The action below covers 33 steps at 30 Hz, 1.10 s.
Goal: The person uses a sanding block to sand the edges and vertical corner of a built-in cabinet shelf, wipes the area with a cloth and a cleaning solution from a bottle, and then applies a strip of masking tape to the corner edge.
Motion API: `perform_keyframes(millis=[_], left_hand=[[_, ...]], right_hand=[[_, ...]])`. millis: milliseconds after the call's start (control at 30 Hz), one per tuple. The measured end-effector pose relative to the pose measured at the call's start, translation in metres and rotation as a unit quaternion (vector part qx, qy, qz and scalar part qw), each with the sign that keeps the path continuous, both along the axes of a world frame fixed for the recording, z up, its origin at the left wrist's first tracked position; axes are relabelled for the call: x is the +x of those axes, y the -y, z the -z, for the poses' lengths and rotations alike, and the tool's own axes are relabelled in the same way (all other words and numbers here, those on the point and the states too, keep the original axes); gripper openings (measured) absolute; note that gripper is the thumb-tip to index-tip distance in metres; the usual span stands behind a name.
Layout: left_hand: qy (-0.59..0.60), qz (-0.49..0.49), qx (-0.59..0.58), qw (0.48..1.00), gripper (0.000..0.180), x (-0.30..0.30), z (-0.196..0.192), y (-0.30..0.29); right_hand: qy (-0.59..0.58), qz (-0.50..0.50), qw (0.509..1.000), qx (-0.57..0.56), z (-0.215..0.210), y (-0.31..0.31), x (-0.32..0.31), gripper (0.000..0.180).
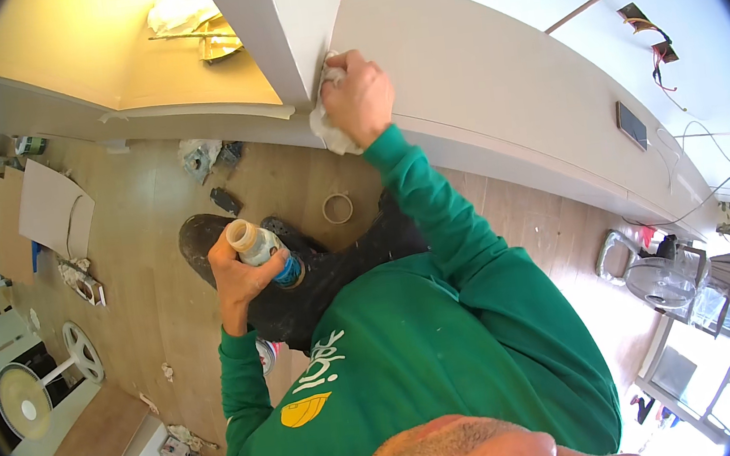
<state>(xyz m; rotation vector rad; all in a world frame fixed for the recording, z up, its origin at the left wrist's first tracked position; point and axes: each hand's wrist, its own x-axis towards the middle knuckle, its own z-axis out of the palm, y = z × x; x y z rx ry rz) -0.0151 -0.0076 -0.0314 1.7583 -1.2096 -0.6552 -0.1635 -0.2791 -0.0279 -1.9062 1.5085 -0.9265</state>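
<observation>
Right hand [361, 100] bunched round a white rag [331, 133], which I see on my remote feed at the left end of the ledge [470, 45], beside the upright panel [297, 28], left hand [242, 282] wrapped round a blue-labelled bottle [261, 247] above dark trousers [322, 289], a ring [339, 222] on the floor [141, 199].

Wood-look floor [141, 195] is kinda strewn with stuff tbh; a pale ring [340, 222], some crumpled plastic [199, 159] and a small dark object [225, 201] can be spotted; the long pale ledge [491, 65] is topped by a dark, phone-like slab [631, 125].
</observation>
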Motion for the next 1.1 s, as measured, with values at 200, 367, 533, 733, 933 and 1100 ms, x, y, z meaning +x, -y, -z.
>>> perform_keyframes(millis=[200, 367, 533, 733, 933, 1100], left_hand=[[0.009, 0.004, -0.010, 1.000, 0.036, 0.005, -0.011, 0.014], [-0.003, -0.002, -0.021, 1.000, 0.036, 0.005, -0.012, 0.010], [0.011, -0.002, -0.004, 1.000, 0.036, 0.003, -0.016, 0.009], [0.016, -0.003, -0.020, 1.000, 0.036, -0.002, -0.025, 0.005], [0.052, 0.020, -0.059, 0.997, 0.037, -0.002, -0.034, 0.001], [0.095, 0.042, -0.063, 0.993, 0.040, 0.002, -0.051, 0.002]], right_hand=[[0.064, 0.048, 0.994, 0.075, -0.010, 0.065, 0.001, 0.029], [0.011, 0.012, 1.000, 0.020, -0.002, -0.008, -0.004, 0.028], [0.082, 0.040, 0.989, 0.121, -0.010, 0.053, 0.004, 0.027], [-0.013, -0.015, 0.998, 0.051, -0.007, 0.007, -0.010, 0.029], [0.274, -0.249, 0.870, 0.326, -0.009, -0.105, -0.095, 0.043], [0.477, -0.216, 0.704, 0.480, -0.028, -0.112, -0.144, 0.048]])
